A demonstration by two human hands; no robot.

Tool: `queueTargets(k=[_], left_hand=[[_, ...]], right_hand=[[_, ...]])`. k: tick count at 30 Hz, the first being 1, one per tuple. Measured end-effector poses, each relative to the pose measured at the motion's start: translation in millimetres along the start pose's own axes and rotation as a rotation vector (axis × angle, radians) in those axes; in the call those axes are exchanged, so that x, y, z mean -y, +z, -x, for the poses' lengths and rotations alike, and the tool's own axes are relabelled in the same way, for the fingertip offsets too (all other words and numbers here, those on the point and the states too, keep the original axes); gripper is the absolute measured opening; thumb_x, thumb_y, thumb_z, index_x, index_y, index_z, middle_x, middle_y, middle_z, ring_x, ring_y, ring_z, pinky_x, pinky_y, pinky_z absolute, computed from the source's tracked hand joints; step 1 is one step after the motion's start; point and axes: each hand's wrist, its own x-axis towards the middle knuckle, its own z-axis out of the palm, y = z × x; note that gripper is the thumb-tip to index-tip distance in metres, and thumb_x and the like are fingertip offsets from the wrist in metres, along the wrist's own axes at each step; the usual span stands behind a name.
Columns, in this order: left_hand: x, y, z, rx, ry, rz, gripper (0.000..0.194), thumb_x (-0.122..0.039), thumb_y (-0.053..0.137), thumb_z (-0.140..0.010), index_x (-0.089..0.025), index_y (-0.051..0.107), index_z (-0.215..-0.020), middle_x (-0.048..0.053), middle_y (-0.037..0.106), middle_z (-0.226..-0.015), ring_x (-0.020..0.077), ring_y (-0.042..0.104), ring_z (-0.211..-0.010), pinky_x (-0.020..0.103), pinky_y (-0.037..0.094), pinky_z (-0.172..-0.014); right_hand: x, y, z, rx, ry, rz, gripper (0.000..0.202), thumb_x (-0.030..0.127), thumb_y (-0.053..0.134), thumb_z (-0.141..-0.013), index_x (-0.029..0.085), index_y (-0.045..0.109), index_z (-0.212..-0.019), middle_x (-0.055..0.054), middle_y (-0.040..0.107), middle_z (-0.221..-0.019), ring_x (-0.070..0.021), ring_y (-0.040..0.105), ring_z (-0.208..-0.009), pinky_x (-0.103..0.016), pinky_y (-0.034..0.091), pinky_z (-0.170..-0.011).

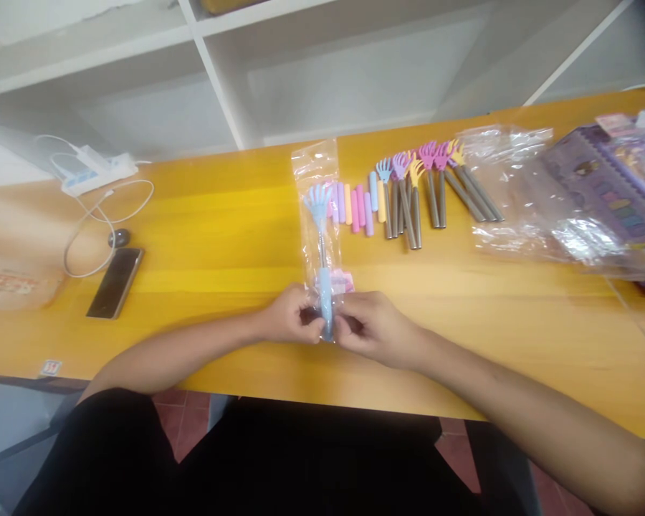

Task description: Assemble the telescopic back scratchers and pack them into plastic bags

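A light blue back scratcher (325, 283) lies lengthwise inside a clear plastic bag (314, 159), its claw end pointing away from me. My left hand (293, 315) is closed on the left side of the bag's near end, beside the blue handle. From the other side my right hand (373, 326) pinches the same end, thumb and fingers together. Small pink pieces (344, 281) show just beyond my fingers. Behind the bag is a row of loose coloured handle sleeves (356, 208). Several back scratchers (408, 201) with bare metal rods and blue, purple, yellow or pink claws lie to the right.
Clear plastic bags (516, 172) and purple printed packaging (591, 186) cover the table's right end. At left are a phone (115, 283), a small dark round object (119, 238), a white cable (94, 208) and a power strip (99, 174). White shelving (215, 79) stands behind the table.
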Motion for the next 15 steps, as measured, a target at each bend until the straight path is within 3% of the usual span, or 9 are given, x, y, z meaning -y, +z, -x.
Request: queueTargets(k=[4,9,15], left_hand=[[1.4,-0.2,0.3,0.012,-0.024,0.0,0.005,-0.019,0.062,-0.077,-0.017,0.066,-0.075,0.0,0.068,-0.066,0.0128,0.063,-0.059,0.022,0.051,-0.06],[4.3,-0.4,1.6,0.001,0.012,0.002,0.015,-0.017,0.06,-0.077,-0.017,0.074,-0.084,0.001,0.074,-0.074,0.0152,0.069,-0.067,0.023,0.055,-0.068],[9.2,0.4,4.7,-0.017,-0.004,-0.007,0.014,-0.022,0.063,-0.082,-0.018,0.076,-0.087,0.003,0.076,-0.077,0.017,0.071,-0.068,0.025,0.057,-0.068]], right_hand=[[0.6,-0.7,-0.1,0.0,0.006,-0.009,0.016,0.012,0.052,-0.094,0.016,0.059,-0.08,0.004,0.052,-0.067,-0.0068,0.042,-0.059,-0.019,0.035,-0.058],[1.2,-1.3,-0.1,-0.021,-0.025,-0.016,0.015,0.01,0.052,-0.092,0.016,0.059,-0.079,0.006,0.049,-0.065,-0.0059,0.039,-0.057,-0.018,0.035,-0.057],[-0.3,-1.6,-2.0,-0.046,-0.06,0.017,0.018,0.01,0.051,-0.091,0.018,0.049,-0.075,0.006,0.045,-0.064,-0.0051,0.039,-0.057,-0.016,0.033,-0.057]])
